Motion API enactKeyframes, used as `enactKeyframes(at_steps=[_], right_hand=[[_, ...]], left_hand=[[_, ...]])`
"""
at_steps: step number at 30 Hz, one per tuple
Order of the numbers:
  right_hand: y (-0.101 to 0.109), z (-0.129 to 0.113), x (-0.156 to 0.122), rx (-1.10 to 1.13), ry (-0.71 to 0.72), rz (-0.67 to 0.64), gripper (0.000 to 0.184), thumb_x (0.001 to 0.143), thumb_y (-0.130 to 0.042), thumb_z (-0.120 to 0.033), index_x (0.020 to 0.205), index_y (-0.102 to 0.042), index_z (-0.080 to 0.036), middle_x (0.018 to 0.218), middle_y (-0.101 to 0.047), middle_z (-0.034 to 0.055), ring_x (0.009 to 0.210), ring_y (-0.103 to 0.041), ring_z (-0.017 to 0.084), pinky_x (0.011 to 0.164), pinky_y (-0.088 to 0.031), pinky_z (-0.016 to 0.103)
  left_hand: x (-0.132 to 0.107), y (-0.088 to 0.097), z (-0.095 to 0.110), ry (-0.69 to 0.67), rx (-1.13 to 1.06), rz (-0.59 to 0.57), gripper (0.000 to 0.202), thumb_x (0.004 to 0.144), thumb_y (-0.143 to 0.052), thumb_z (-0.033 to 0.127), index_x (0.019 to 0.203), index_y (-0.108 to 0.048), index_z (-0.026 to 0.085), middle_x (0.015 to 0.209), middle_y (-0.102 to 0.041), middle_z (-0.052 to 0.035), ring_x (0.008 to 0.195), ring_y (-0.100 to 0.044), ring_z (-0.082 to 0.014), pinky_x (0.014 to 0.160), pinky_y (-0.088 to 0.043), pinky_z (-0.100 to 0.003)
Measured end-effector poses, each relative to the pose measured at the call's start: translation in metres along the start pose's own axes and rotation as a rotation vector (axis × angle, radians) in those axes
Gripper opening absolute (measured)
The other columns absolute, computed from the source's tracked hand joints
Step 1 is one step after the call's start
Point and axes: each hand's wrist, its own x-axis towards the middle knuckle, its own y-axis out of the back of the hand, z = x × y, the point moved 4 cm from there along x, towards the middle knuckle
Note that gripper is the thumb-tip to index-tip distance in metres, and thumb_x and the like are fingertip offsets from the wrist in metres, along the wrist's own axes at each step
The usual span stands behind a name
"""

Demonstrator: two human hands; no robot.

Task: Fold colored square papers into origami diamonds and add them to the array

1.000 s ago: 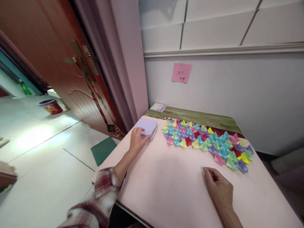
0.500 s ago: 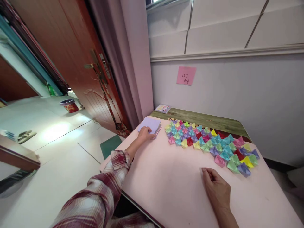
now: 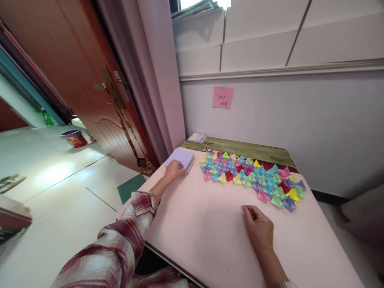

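A stack of square origami paper [image 3: 181,156], purple on top with other colours at its edge, lies at the table's far left. My left hand [image 3: 175,170] reaches over its front edge, fingers bent and pinching at the paper there; how many sheets are between them I cannot tell. Closer to me, my right hand [image 3: 260,229] rests on the pink tabletop with its fingers curled closed, and nothing shows in them. Beyond it, rows of small folded paper pieces [image 3: 246,181] in many colours spread across the table's back and right.
A small patterned pack [image 3: 197,138] sits on the wood-grain strip [image 3: 240,146] by the wall. A pink note [image 3: 223,97] is stuck above. Left of the table are a door [image 3: 99,100], a red bucket [image 3: 75,139] and a green sheet [image 3: 131,188] on the floor.
The whole view has shifted, so the table and hands appear farther left. Against the table, my left hand stays at the paper stack and my right hand looks much the same.
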Motion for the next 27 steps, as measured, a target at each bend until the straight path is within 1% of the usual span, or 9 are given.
enactKeyframes(at_steps=[3, 5, 8, 14, 17, 20, 23, 25, 27], right_hand=[[0.0, -0.001, 0.001, 0.018, 0.016, 0.009, 0.032, 0.082, -0.056, -0.049, 0.081, -0.073, -0.022, 0.066, -0.071, 0.0015, 0.062, -0.065, 0.02, 0.061, -0.047, 0.027], [0.0, -0.001, 0.001, 0.025, 0.02, 0.011, 0.032, 0.082, -0.056, -0.049, 0.081, -0.072, -0.022, 0.065, -0.071, 0.0014, 0.062, -0.065, 0.02, 0.061, -0.046, 0.026], [-0.001, 0.0, 0.001, 0.027, 0.02, 0.008, 0.032, 0.083, -0.055, -0.049, 0.079, -0.072, -0.023, 0.064, -0.07, 0.0005, 0.061, -0.065, 0.019, 0.06, -0.046, 0.026], [-0.002, 0.002, 0.002, 0.013, 0.03, 0.017, 0.03, 0.083, -0.055, -0.048, 0.077, -0.071, -0.023, 0.064, -0.07, -0.0002, 0.062, -0.065, 0.019, 0.06, -0.045, 0.025], [-0.003, 0.002, 0.002, -0.002, 0.028, 0.021, 0.03, 0.082, -0.056, -0.048, 0.077, -0.072, -0.024, 0.063, -0.069, -0.0006, 0.061, -0.065, 0.018, 0.06, -0.045, 0.025], [-0.003, 0.002, 0.002, -0.016, 0.023, 0.024, 0.029, 0.082, -0.056, -0.048, 0.077, -0.072, -0.024, 0.063, -0.07, -0.0012, 0.062, -0.065, 0.018, 0.061, -0.045, 0.025], [-0.003, 0.002, 0.002, -0.02, 0.015, 0.017, 0.029, 0.082, -0.056, -0.049, 0.078, -0.072, -0.025, 0.063, -0.07, -0.0013, 0.062, -0.065, 0.019, 0.061, -0.045, 0.026], [-0.003, 0.002, 0.001, -0.03, 0.019, 0.015, 0.03, 0.083, -0.055, -0.049, 0.078, -0.072, -0.024, 0.063, -0.07, -0.0005, 0.062, -0.065, 0.02, 0.061, -0.045, 0.026], [-0.004, 0.002, 0.001, -0.041, 0.032, 0.022, 0.031, 0.082, -0.055, -0.049, 0.078, -0.072, -0.023, 0.063, -0.07, 0.0006, 0.062, -0.065, 0.02, 0.062, -0.046, 0.027]], left_hand=[[0.002, 0.0, -0.003, 0.039, -0.049, 0.031, 0.012, 0.064, -0.069, 0.03, 0.064, -0.067, 0.018, 0.082, -0.067, -0.0044, 0.089, -0.059, -0.0222, 0.078, -0.041, -0.028], [0.003, -0.001, -0.007, 0.071, -0.096, 0.041, 0.012, 0.066, -0.067, 0.028, 0.061, -0.065, 0.018, 0.073, -0.067, -0.0032, 0.081, -0.06, -0.0206, 0.073, -0.042, -0.028], [0.004, 0.0, -0.013, 0.112, -0.184, 0.048, 0.011, 0.064, -0.066, 0.027, 0.059, -0.065, 0.018, 0.062, -0.065, -0.0014, 0.068, -0.06, -0.0181, 0.065, -0.042, -0.026], [0.007, 0.003, -0.023, 0.197, -0.372, 0.067, 0.02, 0.06, -0.07, 0.035, 0.064, -0.067, 0.016, 0.055, -0.063, -0.0002, 0.052, -0.055, -0.0144, 0.054, -0.04, -0.025], [0.01, 0.009, -0.028, 0.232, -0.408, 0.104, 0.023, 0.057, -0.072, 0.036, 0.06, -0.064, 0.015, 0.051, -0.059, 0.0008, 0.049, -0.052, -0.0137, 0.052, -0.039, -0.026], [0.011, 0.02, -0.028, 0.244, -0.389, 0.175, 0.02, 0.061, -0.069, 0.034, 0.057, -0.059, 0.016, 0.049, -0.055, 0.0016, 0.051, -0.052, -0.0147, 0.054, -0.04, -0.026], [0.007, 0.033, -0.019, 0.196, -0.346, 0.273, 0.015, 0.071, -0.06, 0.03, 0.062, -0.057, 0.018, 0.057, -0.058, -0.0007, 0.061, -0.057, -0.0186, 0.063, -0.043, -0.03], [-0.001, 0.039, -0.004, 0.112, -0.328, 0.323, 0.011, 0.078, -0.053, 0.028, 0.071, -0.056, 0.019, 0.071, -0.064, -0.0041, 0.075, -0.061, -0.0216, 0.074, -0.045, -0.034], [-0.015, 0.035, 0.02, -0.023, -0.332, 0.312, 0.011, 0.083, -0.048, 0.026, 0.08, -0.056, 0.02, 0.092, -0.068, -0.007, 0.092, -0.061, -0.0227, 0.087, -0.044, -0.036]])
